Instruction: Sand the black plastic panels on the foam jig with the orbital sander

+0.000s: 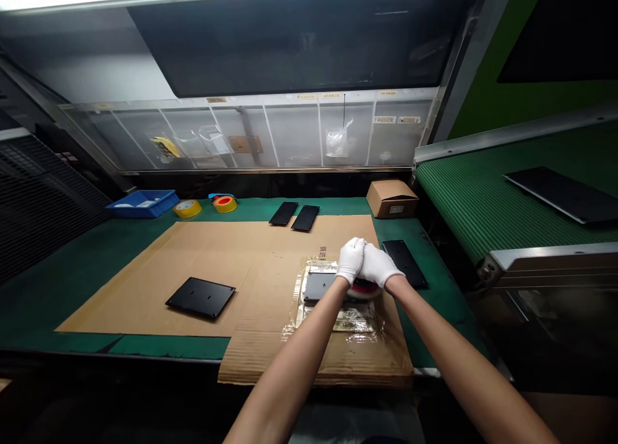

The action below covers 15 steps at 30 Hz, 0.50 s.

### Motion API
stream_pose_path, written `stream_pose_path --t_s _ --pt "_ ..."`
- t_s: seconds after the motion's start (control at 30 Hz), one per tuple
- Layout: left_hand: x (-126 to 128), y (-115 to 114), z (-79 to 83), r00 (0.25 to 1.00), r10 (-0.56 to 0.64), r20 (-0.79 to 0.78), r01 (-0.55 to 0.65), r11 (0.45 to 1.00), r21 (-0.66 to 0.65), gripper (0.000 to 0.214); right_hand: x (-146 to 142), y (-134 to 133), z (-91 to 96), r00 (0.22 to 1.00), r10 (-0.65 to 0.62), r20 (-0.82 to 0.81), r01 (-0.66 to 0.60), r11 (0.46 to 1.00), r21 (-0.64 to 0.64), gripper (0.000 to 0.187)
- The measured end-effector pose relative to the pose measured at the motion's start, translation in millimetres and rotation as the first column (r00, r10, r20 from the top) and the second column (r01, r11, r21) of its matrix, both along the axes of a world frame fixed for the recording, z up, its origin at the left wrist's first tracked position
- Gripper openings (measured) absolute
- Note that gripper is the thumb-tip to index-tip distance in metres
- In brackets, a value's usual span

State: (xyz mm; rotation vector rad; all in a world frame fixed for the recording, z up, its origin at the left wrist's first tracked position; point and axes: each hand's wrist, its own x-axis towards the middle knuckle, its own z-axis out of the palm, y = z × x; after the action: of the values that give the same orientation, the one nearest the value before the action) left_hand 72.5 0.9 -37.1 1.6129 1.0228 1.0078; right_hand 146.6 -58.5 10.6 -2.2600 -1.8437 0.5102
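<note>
Both my hands wear white gloves and sit side by side, fingers wrapped down over a round buffing pad (364,291) with a red band and a pale underside. My left hand (351,260) is closed on its left side and my right hand (379,265) on its right. Most of the pad's top is hidden beneath the gloves. The pad rests over the right part of a dark flat plate (317,284). That plate lies on a taped, stained board (357,320) fixed to the cardboard (270,328).
Black plates lie at left (201,297), at the back (305,218) and right of my hands (405,262). Behind stand a blue tray (143,203), tape rolls (187,208) and a cardboard box (392,199). A green conveyor (463,193) carrying a dark panel (562,193) runs at right.
</note>
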Motion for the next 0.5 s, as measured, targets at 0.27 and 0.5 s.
stream_pose_path --t_s 0.27,0.5 --pt "-56 -91 -17.5 0.991 0.131 0.04 -0.136 0.975 0.175 0.031 -46 -75 -11.0 1.0 0.028 -0.011 -0.027 1.0 0.013 0.039" --pt "-113 -60 -17.1 0.954 0.278 0.117 -0.292 0.947 0.133 0.031 -99 -29 4.9 0.955 0.295 0.036 -0.296 0.955 0.031 0.043"
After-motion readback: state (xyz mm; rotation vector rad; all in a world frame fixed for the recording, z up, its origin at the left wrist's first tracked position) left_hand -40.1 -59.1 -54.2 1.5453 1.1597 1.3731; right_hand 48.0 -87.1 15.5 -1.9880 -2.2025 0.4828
